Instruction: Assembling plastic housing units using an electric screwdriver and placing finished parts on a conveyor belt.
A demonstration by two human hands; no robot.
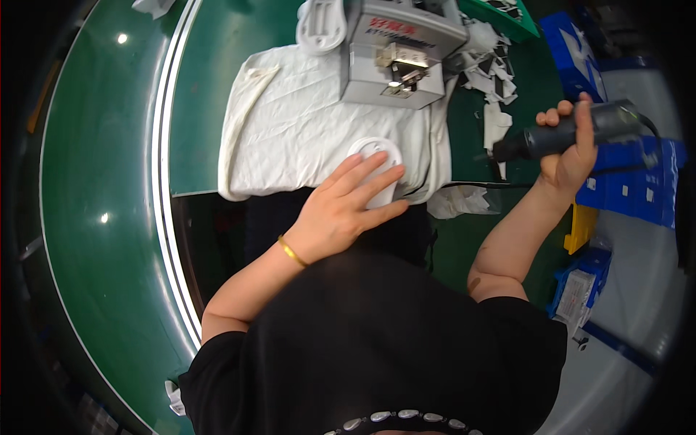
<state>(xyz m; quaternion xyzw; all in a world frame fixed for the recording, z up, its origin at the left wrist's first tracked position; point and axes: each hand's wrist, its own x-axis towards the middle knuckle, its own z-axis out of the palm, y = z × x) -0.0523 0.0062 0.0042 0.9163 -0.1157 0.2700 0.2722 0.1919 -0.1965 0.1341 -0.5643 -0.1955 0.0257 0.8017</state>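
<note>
1. Currently, we take the grey machine (pixel 395 69) as our reference point. It stands at the far side of the white cloth (pixel 304 130), which extends to its left and toward us over the green table (pixel 203 130).
2. We locate the white rounded part (pixel 392 153) on the near side of the machine, apart from it, close to the cloth's front edge.
3. We place our left hand (pixel 337 212) over this part, palm down, with the fingers extended and spread across its upper face. The thumb is hidden, so we cannot tell whether the hand grips the part or only rests on it. A yellow band (pixel 291 251) encircles the wrist.
4. We hold a dark power driver (pixel 540 141) in our right hand (pixel 571 156), to the right of the machine and nearer to us. The hand is closed around the tool body. The tip points leftward and stands well apart from the white rounded part.
5. We find a second white part (pixel 321 25) just beside the machine, on its left.
6. We note loose scraps (pixel 496 87) right of the machine, a green tray (pixel 518 22) at its far right, and blue bins (pixel 620 174) farther right and nearer to us.
</note>
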